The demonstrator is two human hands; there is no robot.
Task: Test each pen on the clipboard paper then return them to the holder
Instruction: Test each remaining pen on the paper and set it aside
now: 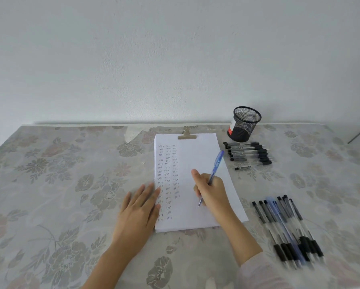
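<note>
White paper [197, 163] lies under a metal clip [187, 136] in the middle of the table, with three columns of small written marks down its left side. My right hand [211, 191] grips a blue pen [216, 166], tip down on the paper near its lower middle. My left hand [140, 207] rests flat, fingers spread, on the paper's left edge. A black mesh holder [245, 124] stands behind the paper's top right corner and looks to hold no pens. Several black pens [249, 153] lie beside it. Another group of pens [287, 228] lies at the near right.
A floral cloth [60, 184] covers the table, which meets a plain white wall [154, 59] at the back. A torn patch [133, 133] shows in the cloth near the far edge, left of the clip.
</note>
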